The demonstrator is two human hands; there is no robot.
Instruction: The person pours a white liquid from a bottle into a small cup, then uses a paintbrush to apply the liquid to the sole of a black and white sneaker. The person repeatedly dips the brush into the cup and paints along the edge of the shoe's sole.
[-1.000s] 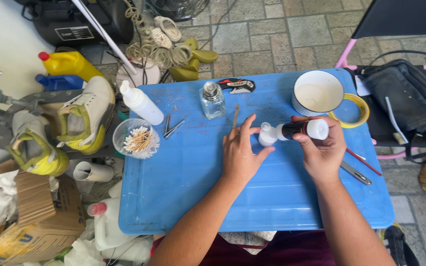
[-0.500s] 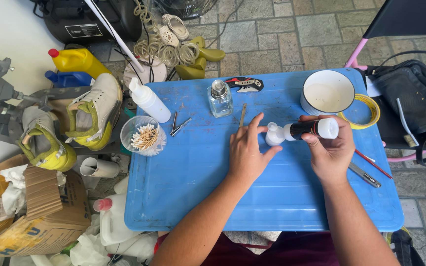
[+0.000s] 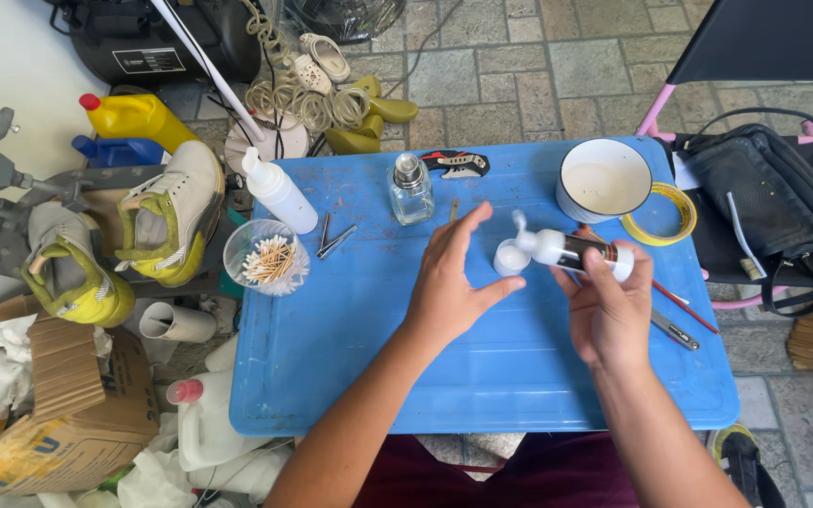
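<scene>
While the right hand (image 3: pixel 611 303) grips a small white pump bottle (image 3: pixel 571 251) sideways above the blue table (image 3: pixel 369 376), nozzle toward the left hand (image 3: pixel 452 282), the left is open and empty, palm just beside the nozzle. Likely dispensing step; next needs a pump press over the palm.

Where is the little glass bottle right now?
The glass bottle stands upright near the far edge of the blue table, between the white squeeze bottle and the white bowl.
</scene>
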